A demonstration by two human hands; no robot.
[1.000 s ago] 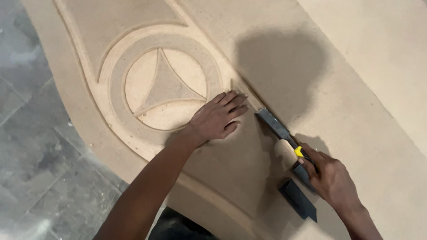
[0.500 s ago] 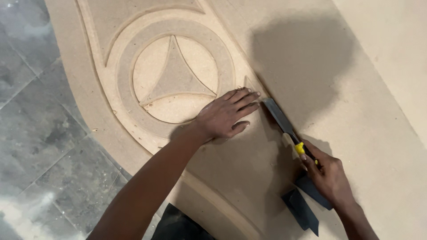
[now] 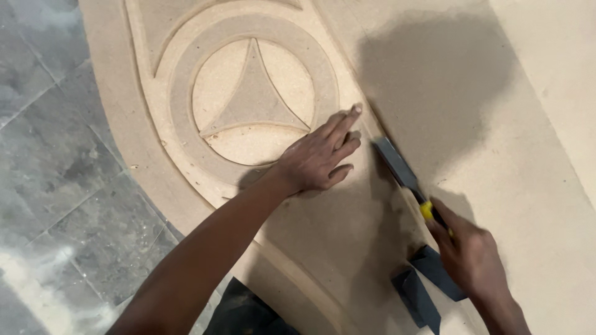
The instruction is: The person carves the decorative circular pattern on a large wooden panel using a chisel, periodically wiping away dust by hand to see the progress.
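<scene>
**Chisel laid in the groove of a carved board**

We're looking down at a big carved fibreboard panel (image 3: 472,205) lying on a grey tiled floor (image 3: 56,174). Its relief is a raised ring (image 3: 180,93) around a disc, and the disc carries a curved three-pointed shape (image 3: 254,99).

Our left hand (image 3: 320,161) lies flat on the panel just right of the ring, palm down, fingers stretched out and pressed together, pointing up and to the right. That grip is wide open and holds nothing, it just rests on the board.

Our right hand (image 3: 469,254) is wrapped tight around the handle of a chisel (image 3: 400,170), with a bit of yellow showing right above the fingers. The flat grey blade runs up and to the left along the groove line, and its tip sits just beside the left fingertips, near but not touching as far as we can tell.

A folded piece of dark sandpaper (image 3: 425,288) lies on the panel, right under the right hand. A broad shadow falls across the board above the chisel.
</scene>
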